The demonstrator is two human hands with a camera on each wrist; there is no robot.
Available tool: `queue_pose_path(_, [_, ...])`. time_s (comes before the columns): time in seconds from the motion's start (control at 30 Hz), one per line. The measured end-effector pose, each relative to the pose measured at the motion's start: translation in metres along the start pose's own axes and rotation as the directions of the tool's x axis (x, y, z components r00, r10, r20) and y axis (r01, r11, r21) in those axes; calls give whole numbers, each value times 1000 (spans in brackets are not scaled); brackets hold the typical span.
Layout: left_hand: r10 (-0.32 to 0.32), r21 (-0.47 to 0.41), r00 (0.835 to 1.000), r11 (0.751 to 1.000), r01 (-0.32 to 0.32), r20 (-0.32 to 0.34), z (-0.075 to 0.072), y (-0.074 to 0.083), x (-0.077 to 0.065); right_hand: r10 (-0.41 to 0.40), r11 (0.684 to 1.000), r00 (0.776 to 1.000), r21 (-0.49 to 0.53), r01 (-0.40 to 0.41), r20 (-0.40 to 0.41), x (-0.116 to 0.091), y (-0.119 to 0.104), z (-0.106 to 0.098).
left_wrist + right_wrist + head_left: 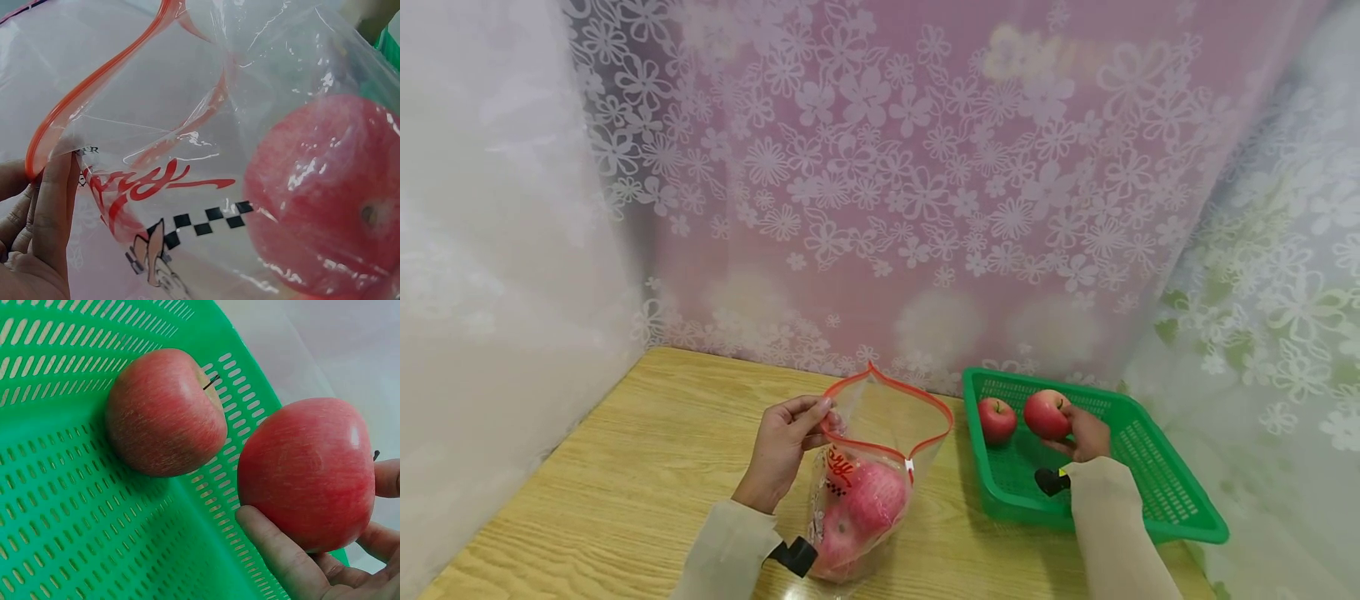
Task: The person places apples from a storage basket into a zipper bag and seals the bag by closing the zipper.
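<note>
My left hand (pixel 782 446) pinches the red zip rim of a clear plastic bag (pixel 181 131), whose mouth gapes wide. Red apples (pixel 876 497) lie in the lower part of the bag, seen through the printed plastic. My right hand (pixel 1086 433) grips a red apple (pixel 306 475) with the stem showing, held up over the green basket (pixel 1180 475). A second apple (pixel 165 412) rests inside the basket against its side wall, left of the held one in the head view.
The bag and basket stand side by side on a wooden table (pixel 647 442). Behind the table hangs a pink flowered curtain (pixel 887 208). Pale sheeting (pixel 497 250) closes off the left, and a flowered sheet (pixel 1285 333) the right, close to the basket.
</note>
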State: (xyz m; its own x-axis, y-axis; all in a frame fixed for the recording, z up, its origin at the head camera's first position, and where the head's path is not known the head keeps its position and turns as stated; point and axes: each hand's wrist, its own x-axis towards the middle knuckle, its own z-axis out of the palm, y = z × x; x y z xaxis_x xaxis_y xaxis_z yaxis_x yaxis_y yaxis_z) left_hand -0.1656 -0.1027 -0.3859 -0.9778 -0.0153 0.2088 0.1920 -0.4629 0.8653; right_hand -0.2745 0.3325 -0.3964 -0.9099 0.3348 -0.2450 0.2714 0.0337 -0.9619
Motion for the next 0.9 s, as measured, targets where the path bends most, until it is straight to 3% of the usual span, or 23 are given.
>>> queue_pose_path(0.17, [14,-5,1000,1000,-14,28,-1,0,0,43,994,999,96,-45,31,-6,-5,1])
queue_pose_path(0.57, [-4,3,1000,1000,4,2,2,0,0,-19,991,990,134,0,141,-20,-10,-6])
queue_pose_path(0.73, [-17,-1,1000,1000,17,-12,3,1,0,-51,978,978,208,9,200,-28,-19,-5])
queue_pose_path(0.9, [-23,-5,1000,1000,23,-5,3,1,1,-102,979,965,197,53,243,-38,-27,-2])
